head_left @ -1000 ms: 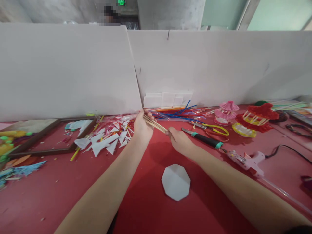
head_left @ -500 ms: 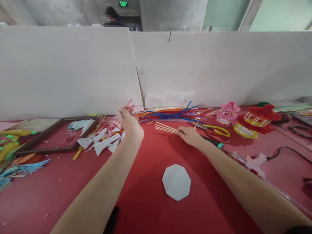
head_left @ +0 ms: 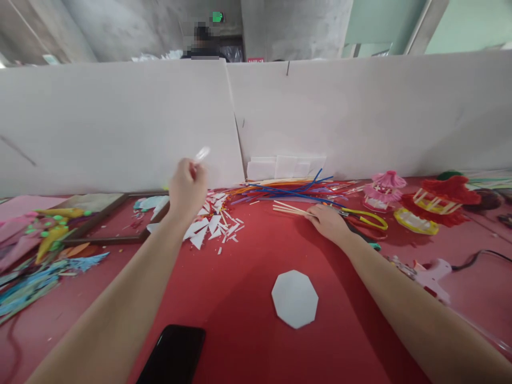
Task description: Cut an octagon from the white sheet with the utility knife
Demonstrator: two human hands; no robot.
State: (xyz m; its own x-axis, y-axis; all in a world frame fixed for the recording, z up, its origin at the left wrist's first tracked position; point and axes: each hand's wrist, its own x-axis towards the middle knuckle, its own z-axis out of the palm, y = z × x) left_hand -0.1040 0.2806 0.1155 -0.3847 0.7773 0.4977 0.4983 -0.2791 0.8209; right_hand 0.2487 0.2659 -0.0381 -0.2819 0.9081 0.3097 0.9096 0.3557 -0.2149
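My left hand (head_left: pixel 188 186) is raised over the back left of the red table, its fingers closed on a clear plastic piece (head_left: pixel 202 154). Below and right of it lie white and red scraps (head_left: pixel 212 226). My right hand (head_left: pixel 326 221) rests on the table at centre right, its fingers pinching several thin wooden sticks (head_left: pixel 290 208) that point left. Just behind them is a bundle of blue, orange and purple strips (head_left: pixel 288 188). A white octagonal piece (head_left: pixel 295 298) lies flat in front, touched by neither hand.
Yellow-handled pliers (head_left: pixel 370 217), a pink glue gun (head_left: pixel 436 274) and small pink (head_left: pixel 384 189) and red (head_left: pixel 446 197) pavilion models are at right. A black phone (head_left: pixel 176 352) lies front left, a brown frame (head_left: pixel 108 240) behind. A person (head_left: pixel 203 45) is beyond the white partition (head_left: pixel 160 117).
My left hand has moved left from above the scrap pile with clear plastic in it, uncovering more scraps. My right hand still holds the sticks. The view has shifted, showing more of the phone.
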